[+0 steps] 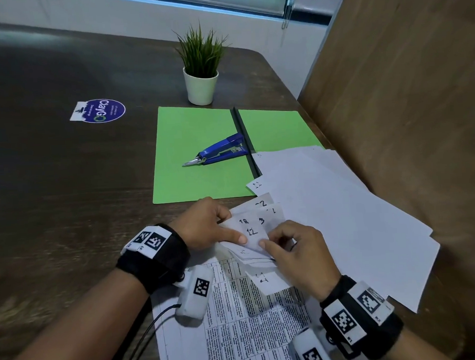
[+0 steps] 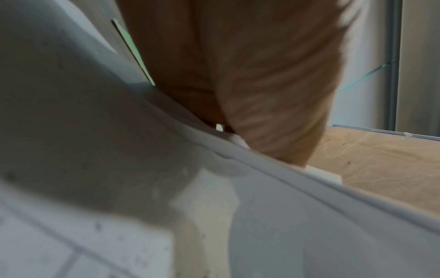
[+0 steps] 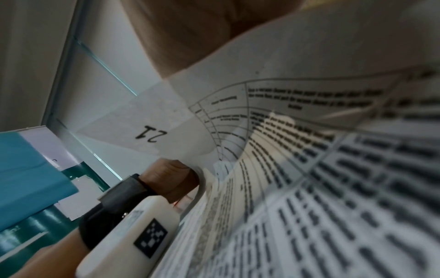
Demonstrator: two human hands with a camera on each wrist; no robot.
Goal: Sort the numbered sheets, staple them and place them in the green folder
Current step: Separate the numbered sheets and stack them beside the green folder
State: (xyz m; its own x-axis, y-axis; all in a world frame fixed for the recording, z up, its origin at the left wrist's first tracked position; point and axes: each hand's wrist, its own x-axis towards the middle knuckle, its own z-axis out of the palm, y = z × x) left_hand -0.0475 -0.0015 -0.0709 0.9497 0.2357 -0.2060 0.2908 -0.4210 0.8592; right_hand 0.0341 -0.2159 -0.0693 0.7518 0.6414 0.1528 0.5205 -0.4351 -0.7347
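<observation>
Both hands work a fanned stack of numbered sheets [image 1: 256, 228] at the table's near edge; corners marked 12, 18, 3 and 2 show. My left hand [image 1: 208, 225] grips the stack's left corner, thumb on top beside the 12. My right hand [image 1: 292, 248] pinches the corner of the sheet marked 12. The green folder [image 1: 199, 157] lies open beyond them, with a blue stapler [image 1: 218, 152] on its left half. In the right wrist view a sheet marked 21 [image 3: 152, 134] curls over printed pages. The left wrist view is blurred, showing a finger [image 2: 273, 112] on paper edges.
A printed table sheet [image 1: 238, 325] lies under my wrists. More white sheets [image 1: 342, 215] spread to the right, against a brown partition [image 1: 405, 102]. A potted plant [image 1: 201, 71] stands behind the folder. A round sticker [image 1: 100, 111] is on the dark table at left.
</observation>
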